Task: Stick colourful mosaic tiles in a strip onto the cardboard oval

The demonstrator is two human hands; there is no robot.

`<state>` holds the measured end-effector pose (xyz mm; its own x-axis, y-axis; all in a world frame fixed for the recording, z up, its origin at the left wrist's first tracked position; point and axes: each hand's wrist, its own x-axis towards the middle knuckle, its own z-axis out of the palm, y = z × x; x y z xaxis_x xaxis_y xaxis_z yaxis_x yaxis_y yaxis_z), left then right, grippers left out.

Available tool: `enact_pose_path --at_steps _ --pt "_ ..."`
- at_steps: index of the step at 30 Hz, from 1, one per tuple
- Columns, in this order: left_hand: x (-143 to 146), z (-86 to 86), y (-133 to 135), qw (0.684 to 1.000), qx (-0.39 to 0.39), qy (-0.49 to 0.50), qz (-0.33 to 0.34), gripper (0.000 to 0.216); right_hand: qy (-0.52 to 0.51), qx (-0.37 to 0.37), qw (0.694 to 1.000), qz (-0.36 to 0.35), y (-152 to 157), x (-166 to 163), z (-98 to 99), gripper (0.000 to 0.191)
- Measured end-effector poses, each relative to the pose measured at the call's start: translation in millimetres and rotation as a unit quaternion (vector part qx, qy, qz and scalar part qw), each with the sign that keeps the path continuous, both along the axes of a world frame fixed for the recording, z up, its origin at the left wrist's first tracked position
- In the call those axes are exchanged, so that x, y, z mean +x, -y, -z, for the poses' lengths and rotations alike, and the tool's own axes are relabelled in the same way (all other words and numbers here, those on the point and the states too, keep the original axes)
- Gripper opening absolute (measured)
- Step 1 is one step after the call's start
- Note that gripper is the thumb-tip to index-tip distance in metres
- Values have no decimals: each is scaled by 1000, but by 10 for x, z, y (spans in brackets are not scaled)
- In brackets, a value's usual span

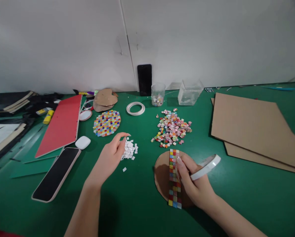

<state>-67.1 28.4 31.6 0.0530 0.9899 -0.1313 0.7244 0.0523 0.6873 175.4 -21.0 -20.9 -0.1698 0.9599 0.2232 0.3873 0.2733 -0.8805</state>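
Note:
My right hand (pixel 195 184) holds a white roll of tape (pixel 206 167) and rests on a round cardboard disc (pixel 161 174) that carries two columns of coloured mosaic tiles (pixel 175 179). One finger lies along the tile strip. My left hand (pixel 111 154) hovers at a small heap of white paper bits (pixel 129 149), thumb and fingers curled together at its edge. A loose pile of coloured tiles (pixel 171 128) lies just beyond the disc. A finished round tile mosaic (pixel 107 123) sits further left.
A phone (pixel 55 173) and white earbud case (pixel 82 142) lie left, beside a red board (pixel 62 123). Cardboard sheets (pixel 253 126) cover the right. At the back: a white ring (pixel 135 108), a cup of tiles (pixel 158 94), a clear box (pixel 190 93), an upright phone (pixel 144 80).

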Motion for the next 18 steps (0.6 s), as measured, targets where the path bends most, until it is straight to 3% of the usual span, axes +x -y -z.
enact_pose_path --at_steps 5,12,15,18 --pt "22 -26 -14 1000 22 -12 6 19 7 -5 1000 2 4 0 0 20" --pt "2 -12 -29 998 38 3 -47 37 7 2 1000 2 0 -4 -2 19" --pt "-10 -16 -41 996 39 52 -61 24 4 -2 1000 1 -1 -3 -7 21" --pt "-16 -28 -27 983 17 168 -68 16 1 1 1000 0 2 1 -7 20"
